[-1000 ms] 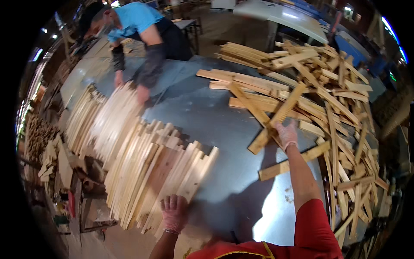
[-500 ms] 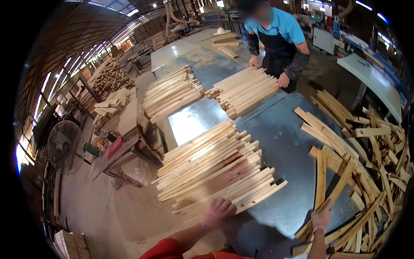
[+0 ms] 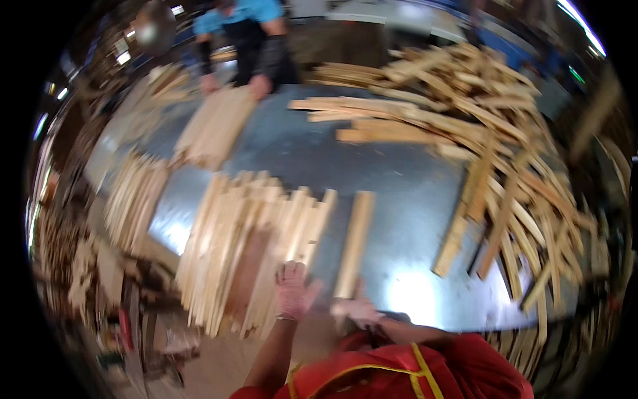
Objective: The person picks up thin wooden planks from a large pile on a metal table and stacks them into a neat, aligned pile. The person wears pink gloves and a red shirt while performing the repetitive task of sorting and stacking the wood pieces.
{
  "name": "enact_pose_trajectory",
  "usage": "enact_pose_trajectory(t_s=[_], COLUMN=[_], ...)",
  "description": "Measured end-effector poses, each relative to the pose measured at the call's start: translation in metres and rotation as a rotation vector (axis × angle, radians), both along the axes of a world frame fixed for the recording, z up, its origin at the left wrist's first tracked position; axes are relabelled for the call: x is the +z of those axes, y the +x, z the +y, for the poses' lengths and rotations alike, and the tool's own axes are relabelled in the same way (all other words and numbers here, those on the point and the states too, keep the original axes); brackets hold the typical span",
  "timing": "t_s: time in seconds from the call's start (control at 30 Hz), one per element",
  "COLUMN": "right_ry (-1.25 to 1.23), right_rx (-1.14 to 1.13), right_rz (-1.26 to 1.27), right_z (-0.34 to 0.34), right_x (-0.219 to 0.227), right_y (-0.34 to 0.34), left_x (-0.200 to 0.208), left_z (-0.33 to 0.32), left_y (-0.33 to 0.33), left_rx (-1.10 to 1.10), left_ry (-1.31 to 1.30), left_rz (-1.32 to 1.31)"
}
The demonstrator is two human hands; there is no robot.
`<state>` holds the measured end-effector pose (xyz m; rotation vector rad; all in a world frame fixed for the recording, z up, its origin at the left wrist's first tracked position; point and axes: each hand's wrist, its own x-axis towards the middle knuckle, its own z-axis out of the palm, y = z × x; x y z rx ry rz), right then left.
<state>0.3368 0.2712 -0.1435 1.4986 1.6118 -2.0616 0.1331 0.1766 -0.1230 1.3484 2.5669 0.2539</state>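
Row of strips [image 3: 207, 246]: pale cream, one reddish-brown board [image 3: 248, 272]. Single strip [image 3: 355, 236]: pale yellow. Left glove [image 3: 294, 292]: pinkish. Table [image 3: 395, 206]: blue-grey, white glare. Heap [image 3: 508, 103]: yellow-brown. Red top [image 3: 465, 366], yellow trim [image 3: 426, 374]. Co-worker's shirt [image 3: 264, 10]: light blue.

A single wooden strip [image 3: 355, 243] is gripped near its lower end by the right hand [image 3: 359, 310]. A row of strips [image 3: 229, 249] is touched by the left hand [image 3: 294, 290]. Across the metal table [image 3: 392, 229], another batch [image 3: 216, 126] is held by a co-worker [image 3: 244, 50].

Seemingly free passage, despite blur, over grey tabletop [image 3: 402, 189] between lone slat [image 3: 355, 239] and jumbled wood heap [image 3: 508, 206], slat row [image 3: 232, 253] a barrier leftward.
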Motion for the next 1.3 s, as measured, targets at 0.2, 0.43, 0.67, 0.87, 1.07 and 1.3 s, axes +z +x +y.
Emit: enact_pose_trajectory(t_s=[0.2, 0.43, 0.67, 0.87, 1.07, 1.3], right_ry=[0.382, 1.338, 0.506, 1.589, 0.972, 0.746], right_rx=[0.645, -0.206, -0.051, -0.361, -0.232, -0.244], right_rz=[0.306, -0.57, -0.285, -0.359, -0.897, -0.089], right_z=[0.015, 0.201, 0.133, 0.249, 0.325, 0.227], right_x=[-0.015, 0.05, 0.077, 0.014, 0.0, 0.006], right_y=[-0.023, 0.173, 0.158, 0.24, 0.331, 0.274], left_x=[-0.001, -0.013, -0.023, 0.034, 0.001, 0.011], left_z=[0.012, 0.014, 0.048, 0.11, 0.107, 0.043], left_y=[0.025, 0.025, 0.07, 0.165, 0.211, 0.11], left_rx=[-0.152, -0.156, -0.183, -0.284, -0.293, -0.032], left_ry=[-0.009, 0.001, 0.028, -0.068, -0.043, 0.079], left_rz=[0.245, 0.331, 0.524, -0.353, -0.042, -0.989])
